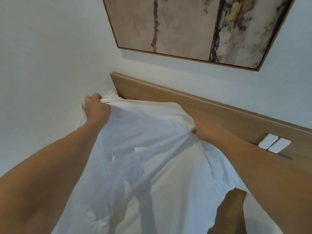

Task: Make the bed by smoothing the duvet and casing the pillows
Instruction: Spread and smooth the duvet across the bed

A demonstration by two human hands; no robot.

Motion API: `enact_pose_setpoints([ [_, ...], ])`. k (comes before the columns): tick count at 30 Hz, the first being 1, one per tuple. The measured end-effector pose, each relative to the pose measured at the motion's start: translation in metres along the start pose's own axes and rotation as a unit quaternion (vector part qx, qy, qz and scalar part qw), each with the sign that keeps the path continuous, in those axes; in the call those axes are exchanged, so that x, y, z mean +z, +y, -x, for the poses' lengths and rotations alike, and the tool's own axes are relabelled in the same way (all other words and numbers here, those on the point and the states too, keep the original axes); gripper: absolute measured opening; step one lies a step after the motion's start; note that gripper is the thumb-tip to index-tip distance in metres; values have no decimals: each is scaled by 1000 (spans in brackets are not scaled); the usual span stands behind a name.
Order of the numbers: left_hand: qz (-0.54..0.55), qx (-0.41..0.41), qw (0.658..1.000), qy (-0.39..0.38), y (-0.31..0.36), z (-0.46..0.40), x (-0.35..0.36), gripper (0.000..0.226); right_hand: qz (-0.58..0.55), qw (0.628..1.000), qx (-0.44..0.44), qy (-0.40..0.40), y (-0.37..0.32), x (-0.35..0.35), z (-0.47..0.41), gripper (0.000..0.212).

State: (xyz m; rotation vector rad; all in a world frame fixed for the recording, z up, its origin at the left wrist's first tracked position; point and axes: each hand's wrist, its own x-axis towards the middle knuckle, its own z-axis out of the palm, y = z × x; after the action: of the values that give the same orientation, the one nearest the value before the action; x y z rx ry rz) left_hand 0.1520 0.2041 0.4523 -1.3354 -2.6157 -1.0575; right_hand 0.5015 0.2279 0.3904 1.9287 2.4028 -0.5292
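Both hands grip the white pillowcase (143,132) by its upper edge, the left hand (95,108) bunching one corner near the wall (42,65), the right hand (205,130) pinching the other beside the wooden headboard (168,93), under a framed painting (185,26).

Bedroom: wooden headboard (185,105), framed painting (194,27)

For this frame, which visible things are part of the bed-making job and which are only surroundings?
In the job:
white bedding, lifted and bunched
left hand, gripping its upper edge
right hand, gripping a gathered fold

Surroundings:
wooden headboard
framed picture
two white wall switches
white wall
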Motion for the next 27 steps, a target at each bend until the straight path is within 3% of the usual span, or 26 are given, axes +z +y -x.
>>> enact_pose_setpoints([
  [3,-29,72,997,-18,39,-28,105,29,34,996,35,70,63,18,-86,36],
  [5,-23,113,991,-71,43,-38,192,31,76,991,73,84,98,48,-142,34],
  [8,-62,159,968,-182,20,-28,303,51,71,993,82,44,124,119,-204,40],
  [12,-209,118,904,-355,-52,48,389,62,45,998,14,-39,121,228,-236,55],
  [17,-272,-32,831,-484,-166,142,380,72,17,989,-73,-127,61,307,-227,66],
  [23,-251,-270,790,-490,-292,167,311,82,123,954,-232,-147,-50,352,-203,68],
  [27,-215,-318,748,-541,-352,181,316,126,218,901,-341,-157,-111,399,-203,69],
])
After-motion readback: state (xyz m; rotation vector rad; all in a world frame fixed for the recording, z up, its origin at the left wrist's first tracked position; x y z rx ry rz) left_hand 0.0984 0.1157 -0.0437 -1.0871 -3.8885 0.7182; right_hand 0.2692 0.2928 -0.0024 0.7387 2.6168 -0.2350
